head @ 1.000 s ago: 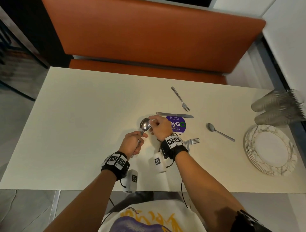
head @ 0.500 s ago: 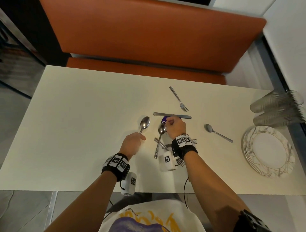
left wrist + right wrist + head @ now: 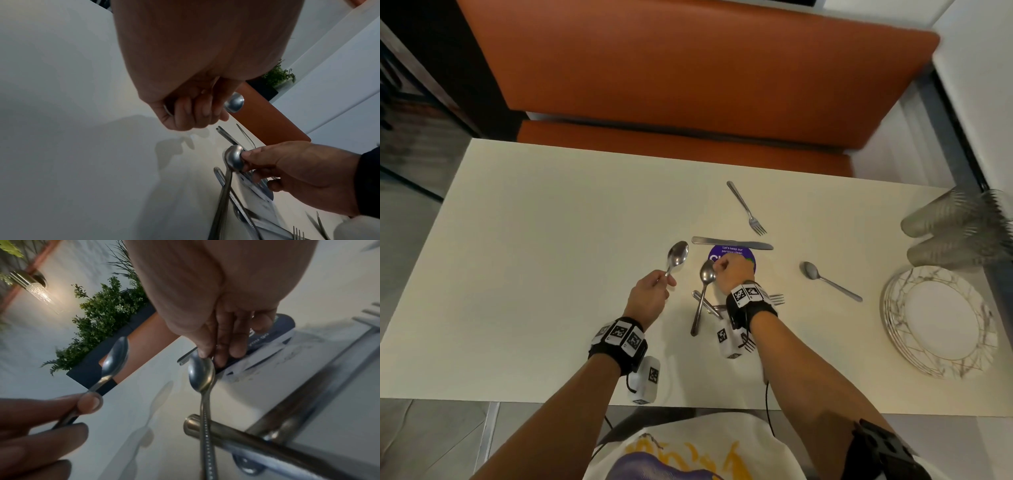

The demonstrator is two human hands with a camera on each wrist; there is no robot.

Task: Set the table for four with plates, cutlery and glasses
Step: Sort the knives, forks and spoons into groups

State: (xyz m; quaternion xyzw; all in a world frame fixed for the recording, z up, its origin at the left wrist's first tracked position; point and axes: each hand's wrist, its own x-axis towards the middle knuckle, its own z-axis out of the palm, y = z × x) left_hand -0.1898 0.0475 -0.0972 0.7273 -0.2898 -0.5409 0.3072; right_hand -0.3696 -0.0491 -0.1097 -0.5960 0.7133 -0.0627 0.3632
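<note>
My left hand (image 3: 649, 298) holds one spoon (image 3: 677, 255) by its handle, fingers curled around it, bowl pointing away from me. Just to its right, my right hand (image 3: 732, 274) pinches the bowl of a second spoon (image 3: 703, 291), whose handle crosses the cutlery pile (image 3: 710, 308) under my wrist. Farther right lie another spoon (image 3: 828, 281), stacked plates (image 3: 893, 329) and glasses (image 3: 955, 229); beyond my right hand, a knife (image 3: 732, 243) and a fork (image 3: 746, 208).

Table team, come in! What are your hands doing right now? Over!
Left hand grips one spoon by its handle. Right hand pinches second spoon by the bowl. Plates still stacked. Loose cutlery pile beneath right wrist.
</note>
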